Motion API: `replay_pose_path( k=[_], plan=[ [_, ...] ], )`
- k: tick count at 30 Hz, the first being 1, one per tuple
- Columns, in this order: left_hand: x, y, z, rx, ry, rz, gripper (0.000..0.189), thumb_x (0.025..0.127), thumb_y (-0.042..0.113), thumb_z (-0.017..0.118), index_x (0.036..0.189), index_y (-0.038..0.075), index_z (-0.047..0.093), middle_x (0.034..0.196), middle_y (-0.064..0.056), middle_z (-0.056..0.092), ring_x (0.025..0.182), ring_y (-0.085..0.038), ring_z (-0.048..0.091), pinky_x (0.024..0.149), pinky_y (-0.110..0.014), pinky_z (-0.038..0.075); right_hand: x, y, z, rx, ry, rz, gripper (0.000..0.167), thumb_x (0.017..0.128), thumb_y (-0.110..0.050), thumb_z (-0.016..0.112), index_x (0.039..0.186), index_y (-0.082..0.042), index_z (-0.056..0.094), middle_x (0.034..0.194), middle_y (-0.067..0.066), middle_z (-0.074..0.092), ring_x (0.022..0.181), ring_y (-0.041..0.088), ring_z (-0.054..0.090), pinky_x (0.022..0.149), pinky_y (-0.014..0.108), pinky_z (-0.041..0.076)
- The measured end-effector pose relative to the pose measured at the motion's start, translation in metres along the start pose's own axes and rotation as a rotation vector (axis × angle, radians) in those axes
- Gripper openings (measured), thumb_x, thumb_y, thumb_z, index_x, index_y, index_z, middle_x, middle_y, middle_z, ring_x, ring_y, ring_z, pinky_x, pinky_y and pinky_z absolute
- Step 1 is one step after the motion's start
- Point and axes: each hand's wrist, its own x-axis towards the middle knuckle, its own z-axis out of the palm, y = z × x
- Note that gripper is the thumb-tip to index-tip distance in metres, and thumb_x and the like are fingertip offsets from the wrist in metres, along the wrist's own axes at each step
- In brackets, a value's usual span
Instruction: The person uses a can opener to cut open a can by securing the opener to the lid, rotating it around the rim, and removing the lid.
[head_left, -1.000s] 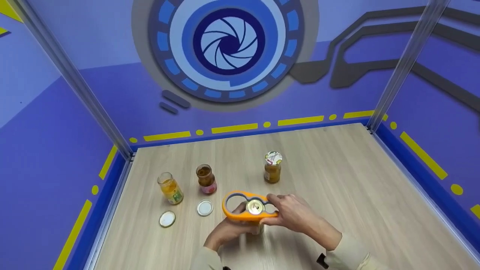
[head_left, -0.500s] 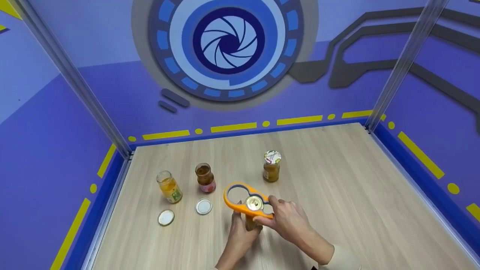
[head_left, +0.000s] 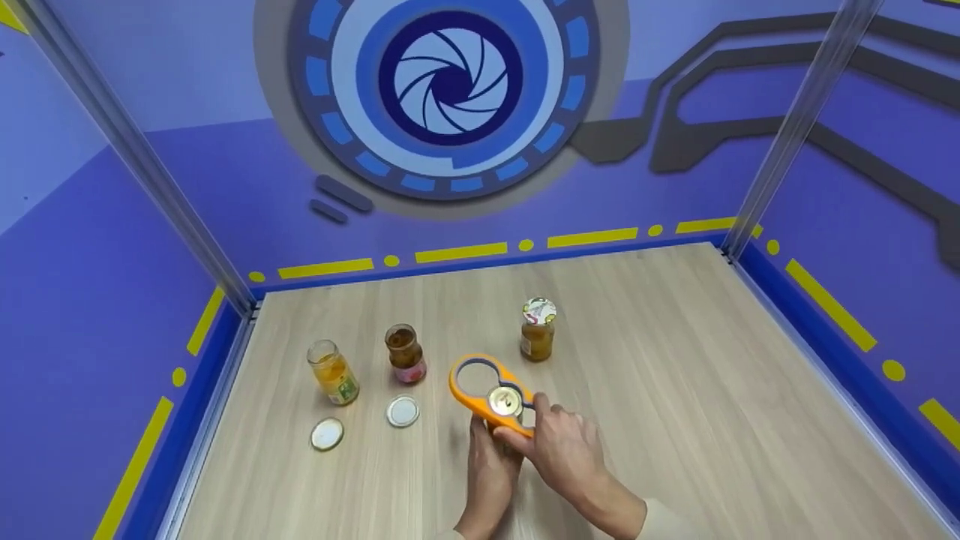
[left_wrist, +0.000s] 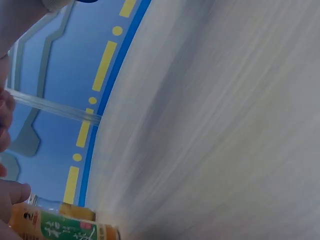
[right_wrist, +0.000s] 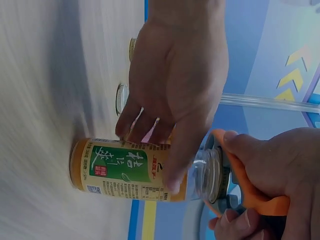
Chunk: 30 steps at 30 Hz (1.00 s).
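One jar (right_wrist: 122,167) sits in the curled left hand (head_left: 491,472), its lid (head_left: 505,401) inside the opener (head_left: 485,410) the right hand (head_left: 568,454) grips.

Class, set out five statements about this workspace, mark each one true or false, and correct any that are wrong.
1. The right hand grips an orange plastic jar opener. True.
2. The left hand holds a glass jar with a green and tan label. True.
3. The round gold-coloured lid sits in the opener's largest ring. False: it sits in the middle ring.
4. Two round white lids lie on the pale wooden table. True.
5. The brown-filled glass jar with a pink label is capped. False: its mouth is open.
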Motion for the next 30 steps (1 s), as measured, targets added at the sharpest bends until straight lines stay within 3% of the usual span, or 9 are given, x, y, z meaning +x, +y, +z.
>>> replay_pose_path(
  k=[5,9,12,17,24,30],
  plan=[
    [-0.003,0.000,0.010,0.124,0.124,0.076,0.061,0.082,-0.003,0.079,0.135,-0.001,0.049,0.126,-0.014,0.059,0.114,-0.027,0.063,0.096,-0.044,0.053,-0.002,-0.003,0.002,-0.020,0.050,-0.010,0.074,0.074,-0.079,0.070,0.088,-0.008,0.054,0.052,0.002,0.046,0.040,0.026,0.053,0.036,0.036,0.039],
    [-0.001,0.002,0.014,0.204,0.198,0.064,0.053,0.084,0.001,0.080,0.130,0.002,0.053,0.120,-0.011,0.063,0.107,-0.025,0.067,0.089,-0.042,0.056,-0.003,-0.003,0.004,-0.032,0.074,-0.014,0.073,0.074,-0.078,0.071,0.088,-0.008,0.052,0.053,0.003,0.048,0.042,0.029,0.055,0.037,0.037,0.040],
    [0.002,0.001,0.017,0.249,0.205,0.035,0.049,0.086,0.002,0.078,0.129,0.002,0.054,0.118,-0.011,0.065,0.105,-0.025,0.068,0.087,-0.042,0.057,-0.002,-0.002,0.004,-0.039,0.054,-0.011,0.074,0.075,-0.079,0.070,0.089,-0.008,0.053,0.054,0.003,0.048,0.042,0.028,0.055,0.037,0.037,0.040],
    [0.006,0.000,0.017,0.257,0.204,0.043,0.050,0.083,-0.003,0.078,0.128,0.001,0.056,0.118,-0.013,0.066,0.105,-0.028,0.069,0.085,-0.044,0.058,0.000,0.000,0.002,-0.029,0.030,-0.021,0.074,0.076,-0.079,0.068,0.089,-0.008,0.054,0.054,0.004,0.048,0.043,0.027,0.055,0.038,0.037,0.042],
    [0.011,0.000,0.011,0.168,0.130,0.015,0.044,0.082,-0.002,0.077,0.122,0.005,0.061,0.116,-0.007,0.068,0.106,-0.023,0.068,0.087,-0.045,0.057,0.003,0.010,0.000,0.021,-0.040,-0.038,0.073,0.079,-0.080,0.064,0.091,-0.008,0.057,0.056,0.003,0.049,0.045,0.026,0.056,0.039,0.037,0.044],
    [0.014,-0.004,0.008,0.122,0.096,0.047,0.048,0.079,0.000,0.082,0.122,0.003,0.060,0.114,-0.008,0.068,0.104,-0.025,0.068,0.086,-0.046,0.057,0.010,0.022,0.001,0.083,-0.087,-0.092,0.070,0.080,-0.079,0.064,0.092,-0.010,0.060,0.058,0.001,0.054,0.047,0.022,0.057,0.040,0.034,0.045]
  ],
)
